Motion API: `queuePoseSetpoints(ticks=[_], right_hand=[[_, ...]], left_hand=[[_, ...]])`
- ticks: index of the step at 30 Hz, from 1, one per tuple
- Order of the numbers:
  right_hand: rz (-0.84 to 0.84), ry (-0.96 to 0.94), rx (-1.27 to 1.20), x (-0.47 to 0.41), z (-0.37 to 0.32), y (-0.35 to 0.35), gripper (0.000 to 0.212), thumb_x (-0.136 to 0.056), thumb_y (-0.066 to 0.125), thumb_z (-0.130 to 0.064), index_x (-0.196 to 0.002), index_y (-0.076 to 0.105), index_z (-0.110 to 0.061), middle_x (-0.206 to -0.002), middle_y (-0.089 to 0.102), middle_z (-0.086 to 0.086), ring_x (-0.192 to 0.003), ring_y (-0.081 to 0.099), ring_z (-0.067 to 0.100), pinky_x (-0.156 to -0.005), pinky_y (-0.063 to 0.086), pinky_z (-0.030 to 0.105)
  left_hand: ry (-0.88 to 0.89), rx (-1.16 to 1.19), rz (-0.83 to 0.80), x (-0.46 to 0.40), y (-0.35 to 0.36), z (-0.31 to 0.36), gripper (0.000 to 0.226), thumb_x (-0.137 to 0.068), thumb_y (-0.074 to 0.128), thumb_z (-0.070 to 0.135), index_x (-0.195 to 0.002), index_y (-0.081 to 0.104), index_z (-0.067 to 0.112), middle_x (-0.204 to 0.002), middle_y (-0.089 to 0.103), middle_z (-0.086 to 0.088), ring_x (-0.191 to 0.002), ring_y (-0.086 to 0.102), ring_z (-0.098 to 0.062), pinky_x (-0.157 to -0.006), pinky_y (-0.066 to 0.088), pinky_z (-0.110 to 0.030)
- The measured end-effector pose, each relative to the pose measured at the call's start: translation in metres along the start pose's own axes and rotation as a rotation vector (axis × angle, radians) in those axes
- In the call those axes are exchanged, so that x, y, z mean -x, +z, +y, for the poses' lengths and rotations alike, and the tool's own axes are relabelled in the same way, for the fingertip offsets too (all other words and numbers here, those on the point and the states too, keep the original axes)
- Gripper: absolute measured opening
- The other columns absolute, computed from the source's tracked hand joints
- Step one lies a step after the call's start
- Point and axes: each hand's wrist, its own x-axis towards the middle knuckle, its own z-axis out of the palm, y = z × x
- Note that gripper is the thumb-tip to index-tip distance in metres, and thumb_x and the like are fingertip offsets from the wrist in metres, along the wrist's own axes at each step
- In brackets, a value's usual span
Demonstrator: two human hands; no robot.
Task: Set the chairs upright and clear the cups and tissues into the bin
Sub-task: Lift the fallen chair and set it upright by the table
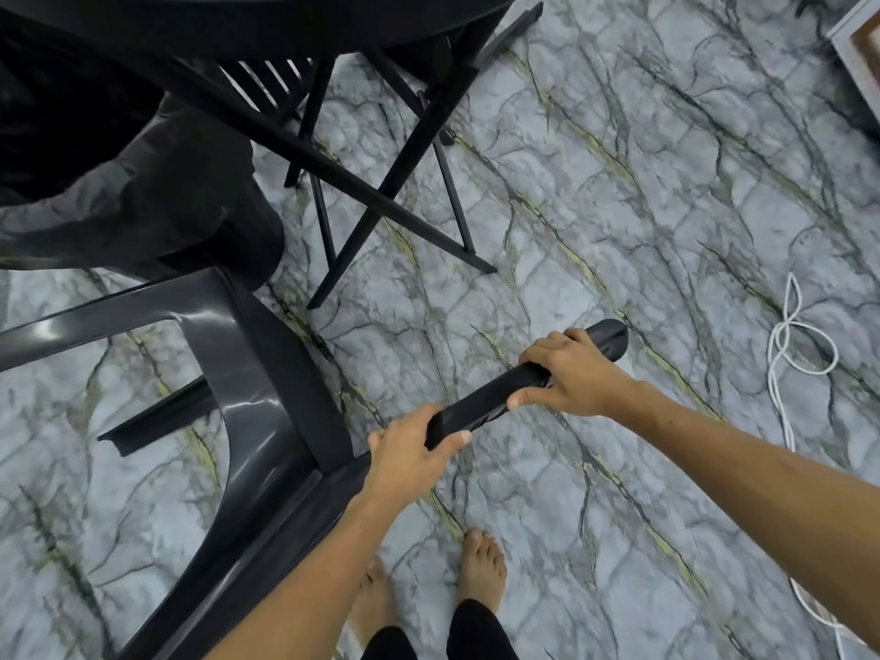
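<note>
Chair (266, 412), glossy black, tipped beside folding legs (381, 202); left hand (409, 457) and right hand (569, 378) each grip its leg (495, 397).

You have a white cable (790, 354) looped on the marble-patterned floor (619, 207) near its right edge. A black table (266, 21) with crossed legs stands at the floor's top-left.

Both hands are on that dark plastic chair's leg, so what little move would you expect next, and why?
Probably a pull up and back on the chair leg to swing the tipped plastic chair onto its feet. The left hand and right hand both grip that leg, and the chair lies over on the marble-patterned floor. No cups or tissues are in view.
</note>
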Motion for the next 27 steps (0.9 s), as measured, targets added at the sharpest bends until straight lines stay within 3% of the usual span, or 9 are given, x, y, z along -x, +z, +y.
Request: queuePoseSetpoints(ticks=[4, 9, 13, 16, 19, 22, 24, 27], right_hand=[[-0.011, 0.001, 0.019, 0.005, -0.01, -0.006, 0.105, -0.069, 0.012, -0.099, -0.109, 0.066, -0.019, -0.093, 0.064, -0.005, -0.09, 0.059, 0.02, -0.095, 0.035, 0.04], [0.008, 0.013, 0.059, 0.014, -0.038, -0.034, 0.104, -0.069, 0.01, -0.098, -0.107, 0.067, -0.019, -0.093, 0.064, -0.004, -0.091, 0.058, 0.022, -0.096, 0.033, 0.041], [0.084, -0.001, 0.107, 0.029, -0.076, -0.071, 0.092, -0.073, 0.026, -0.093, -0.1, 0.069, -0.016, -0.091, 0.064, -0.002, -0.09, 0.058, 0.023, -0.093, 0.034, 0.042], [0.105, -0.007, 0.163, 0.045, -0.105, -0.118, 0.081, -0.075, 0.035, -0.085, -0.101, 0.069, -0.016, -0.094, 0.065, -0.001, -0.094, 0.058, 0.023, -0.095, 0.032, 0.042], [0.141, -0.007, 0.229, 0.062, -0.127, -0.183, 0.091, -0.068, 0.021, -0.087, -0.102, 0.068, -0.016, -0.097, 0.065, 0.0, -0.098, 0.056, 0.024, -0.095, 0.027, 0.04], [0.197, -0.046, 0.312, 0.081, -0.144, -0.246, 0.091, -0.068, 0.021, -0.085, -0.095, 0.069, -0.012, -0.091, 0.065, 0.003, -0.095, 0.058, 0.027, -0.091, 0.027, 0.041], [0.261, -0.08, 0.4, 0.095, -0.154, -0.283, 0.078, -0.073, 0.039, -0.082, -0.088, 0.07, -0.011, -0.083, 0.066, 0.003, -0.087, 0.061, 0.027, -0.087, 0.027, 0.041], [0.359, -0.087, 0.488, 0.116, -0.183, -0.326, 0.063, -0.066, 0.071, -0.072, -0.081, 0.071, -0.011, -0.077, 0.067, 0.003, -0.082, 0.062, 0.026, -0.087, 0.032, 0.042]], left_hand=[[0.031, 0.009, 0.049, 0.011, -0.002, 0.001, 0.03, -0.091, 0.054, 0.066, -0.103, 0.054, 0.038, -0.073, 0.055, 0.012, -0.078, 0.055, -0.008, -0.091, 0.032, -0.038], [0.028, 0.043, -0.007, 0.034, -0.032, 0.007, 0.031, -0.092, 0.052, 0.065, -0.115, 0.052, 0.045, -0.088, 0.061, 0.016, -0.089, 0.056, -0.005, -0.092, 0.03, -0.037], [0.085, 0.104, -0.071, 0.052, -0.057, 0.049, 0.038, -0.092, 0.046, 0.07, -0.114, 0.056, 0.04, -0.088, 0.063, 0.013, -0.081, 0.058, -0.01, -0.089, 0.047, -0.049], [0.13, 0.197, -0.069, 0.077, -0.086, 0.083, 0.035, -0.092, 0.054, 0.064, -0.113, 0.06, 0.036, -0.086, 0.069, 0.006, -0.077, 0.063, -0.014, -0.079, 0.053, -0.051], [0.141, 0.286, -0.051, 0.105, -0.126, 0.122, 0.039, -0.094, 0.064, 0.049, -0.126, 0.062, 0.027, -0.108, 0.07, 0.009, -0.098, 0.066, -0.012, -0.087, 0.053, -0.035], [0.161, 0.297, 0.011, 0.131, -0.157, 0.159, 0.061, -0.093, 0.065, 0.048, -0.145, 0.051, 0.019, -0.131, 0.057, 0.011, -0.122, 0.052, -0.004, -0.098, 0.042, -0.018], [0.187, 0.326, 0.073, 0.149, -0.172, 0.181, 0.059, -0.095, 0.065, 0.044, -0.146, 0.051, 0.018, -0.133, 0.056, 0.012, -0.123, 0.051, 0.0, -0.093, 0.038, -0.007], [0.243, 0.438, 0.181, 0.185, -0.189, 0.208, 0.047, -0.097, 0.064, 0.035, -0.141, 0.055, 0.021, -0.123, 0.056, 0.026, -0.108, 0.051, 0.024, -0.087, 0.036, 0.002]])
